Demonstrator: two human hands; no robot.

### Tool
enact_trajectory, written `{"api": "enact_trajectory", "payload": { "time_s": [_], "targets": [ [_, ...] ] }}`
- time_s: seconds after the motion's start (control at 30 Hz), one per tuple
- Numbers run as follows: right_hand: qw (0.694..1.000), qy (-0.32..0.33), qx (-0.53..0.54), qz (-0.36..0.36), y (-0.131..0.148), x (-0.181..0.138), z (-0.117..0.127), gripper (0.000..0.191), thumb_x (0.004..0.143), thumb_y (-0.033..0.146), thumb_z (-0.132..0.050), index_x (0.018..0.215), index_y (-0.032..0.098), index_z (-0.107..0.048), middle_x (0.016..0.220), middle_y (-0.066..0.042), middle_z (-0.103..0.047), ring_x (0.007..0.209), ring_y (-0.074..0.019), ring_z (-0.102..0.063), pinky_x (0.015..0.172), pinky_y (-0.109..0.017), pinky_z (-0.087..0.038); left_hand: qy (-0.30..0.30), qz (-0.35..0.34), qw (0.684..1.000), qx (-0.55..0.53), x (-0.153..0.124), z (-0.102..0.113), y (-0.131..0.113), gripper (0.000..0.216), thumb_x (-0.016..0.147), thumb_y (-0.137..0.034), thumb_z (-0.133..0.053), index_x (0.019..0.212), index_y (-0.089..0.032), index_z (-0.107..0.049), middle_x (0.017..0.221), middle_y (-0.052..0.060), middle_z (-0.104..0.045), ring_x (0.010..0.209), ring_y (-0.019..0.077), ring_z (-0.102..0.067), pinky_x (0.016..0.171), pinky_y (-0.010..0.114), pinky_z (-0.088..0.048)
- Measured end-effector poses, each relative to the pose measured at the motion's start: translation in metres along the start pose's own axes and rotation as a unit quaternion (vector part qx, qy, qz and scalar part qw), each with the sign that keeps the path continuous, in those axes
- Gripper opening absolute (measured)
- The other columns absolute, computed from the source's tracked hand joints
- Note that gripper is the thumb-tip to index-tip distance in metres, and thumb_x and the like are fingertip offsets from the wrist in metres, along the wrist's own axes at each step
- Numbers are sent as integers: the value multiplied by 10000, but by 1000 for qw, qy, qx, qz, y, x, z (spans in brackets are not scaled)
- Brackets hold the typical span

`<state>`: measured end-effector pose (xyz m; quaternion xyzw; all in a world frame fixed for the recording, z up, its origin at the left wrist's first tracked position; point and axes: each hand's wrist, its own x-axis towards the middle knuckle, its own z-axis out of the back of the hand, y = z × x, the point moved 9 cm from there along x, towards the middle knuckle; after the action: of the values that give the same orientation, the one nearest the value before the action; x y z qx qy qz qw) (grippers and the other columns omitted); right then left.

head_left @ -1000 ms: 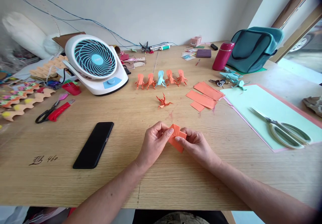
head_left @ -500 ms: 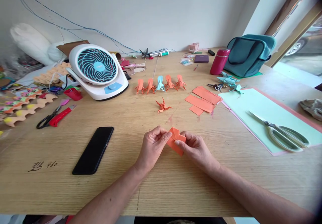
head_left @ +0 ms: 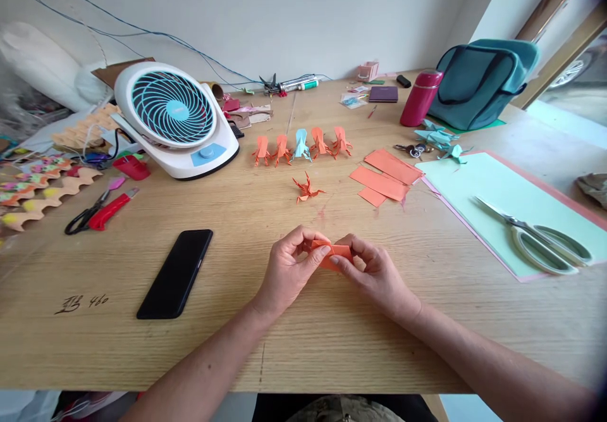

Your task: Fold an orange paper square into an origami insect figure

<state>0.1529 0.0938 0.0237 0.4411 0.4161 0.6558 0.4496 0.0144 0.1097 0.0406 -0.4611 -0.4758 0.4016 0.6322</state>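
A small folded piece of orange paper (head_left: 342,253) is pinched between both hands above the front of the table. My left hand (head_left: 293,269) grips its left part with thumb and fingers closed. On its right part, my right hand (head_left: 374,274) presses with the thumb, fingers curled behind. The thumbs hide some of the folds. Just beyond the hands lies a spiky orange folded-paper figure (head_left: 307,189). Farther back stands a row of folded-paper insects, orange ones (head_left: 320,142) and a light blue one (head_left: 301,145). Orange paper strips (head_left: 382,183) lie to the right.
Left of my hands lies a black phone (head_left: 175,274); a white fan (head_left: 177,124) stands behind it. A red cutter (head_left: 110,212) lies far left. Scissors (head_left: 535,235) rest on light green paper (head_left: 469,185) at right, near a pink bottle (head_left: 421,98) and a teal bag (head_left: 484,86).
The orange paper has been tipped or folded, so its pointed top and lower part no longer show. Both hands keep hold of it. The view has shifted slightly.
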Motion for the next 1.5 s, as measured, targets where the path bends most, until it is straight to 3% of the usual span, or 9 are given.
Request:
{"api": "enact_trajectory", "payload": {
  "time_s": [0.33, 0.5, 0.83, 1.03, 1.27, 1.5],
  "targets": [
    [995, -17, -39, 89, 23, -2, 12, 91, 946, 213, -610, 879, 205, -672, 820, -18, -626, 704, -130, -575, 625, -252, -441, 14, -78, 994, 78, 1, -3, -20, 68, 893, -174, -662, 838, -192, -626, 823, 8, -643, 797, 144, -615, 771, 278, -504],
    [996, -8, -37, 80, 21, -1, 12, 92, 947, 203, -604, 891, 197, -678, 854, -34, -630, 741, -135, -604, 612, -236, -472, 17, -129, 985, 117, -1, -2, -30, 77, 922, -167, -642, 848, -186, -641, 838, 14, -638, 815, 143, -615, 769, 287, -497],
    [998, 1, -38, 50, 16, 1, 11, 123, 947, 221, -610, 836, 200, -657, 812, -14, -652, 708, -125, -607, 630, -242, -462, 11, -133, 979, 151, 0, -3, -34, 125, 926, -101, -613, 835, -179, -648, 828, 6, -635, 790, 120, -596, 738, 258, -485],
    [995, -16, -73, 62, 17, -1, 16, 98, 943, 189, -616, 854, 206, -652, 837, -15, -635, 724, -122, -605, 620, -234, -463, 11, -191, 956, 223, -4, -5, -40, 124, 886, -62, -666, 867, -184, -662, 830, 1, -663, 819, 128, -605, 773, 267, -486],
    [985, -15, -134, 110, 22, -3, 15, 95, 956, 171, -584, 903, 208, -653, 861, -25, -630, 747, -133, -594, 671, -263, -462, 34, -140, 967, 208, 1, -6, -33, 129, 913, -96, -635, 816, -182, -632, 807, 1, -616, 776, 125, -586, 711, 261, -478],
    [997, 6, -70, 31, 13, 1, 13, 119, 945, 231, -610, 840, 204, -659, 829, -21, -639, 713, -131, -600, 609, -245, -459, 37, -120, 971, 201, 1, -6, -29, 127, 939, -117, -607, 836, -187, -630, 809, 1, -632, 747, 122, -578, 714, 263, -483]
  ]
}}
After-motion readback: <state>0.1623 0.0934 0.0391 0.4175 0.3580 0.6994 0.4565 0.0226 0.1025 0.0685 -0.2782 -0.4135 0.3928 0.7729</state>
